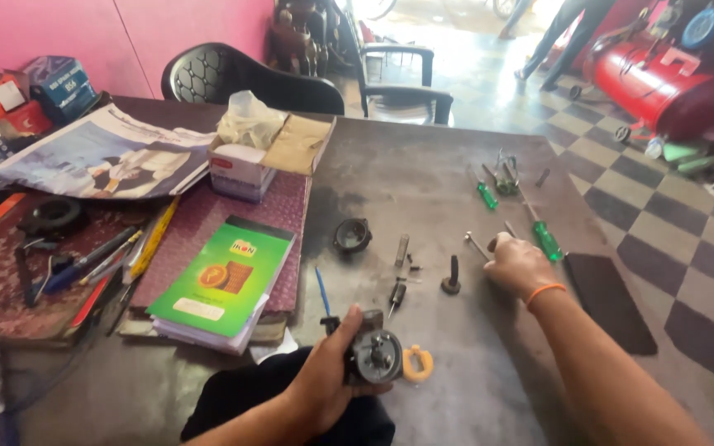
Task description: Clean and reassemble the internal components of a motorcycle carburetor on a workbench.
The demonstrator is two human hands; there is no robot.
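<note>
My left hand (324, 376) grips a small grey metal carburetor body (373, 355) at the table's front edge. A yellow horseshoe-shaped float (417, 363) lies just to its right. My right hand (516, 263) is stretched out to mid-table with its fingers closed on a thin metal tool (477, 244), next to a green-handled screwdriver (543, 235). Between the hands lie a black round cup (351, 235), a black upright pin (452, 277), a small jet (397, 293) and a short metal cylinder (402, 249).
A second green screwdriver (484, 192) and pliers (506, 177) lie farther back. At left are a green booklet (225, 277), a cardboard box (245, 165), a newspaper (101, 153) and pens (92, 260). Black chairs (241, 78) stand behind the table; a red compressor (654, 78) is on the checkered floor.
</note>
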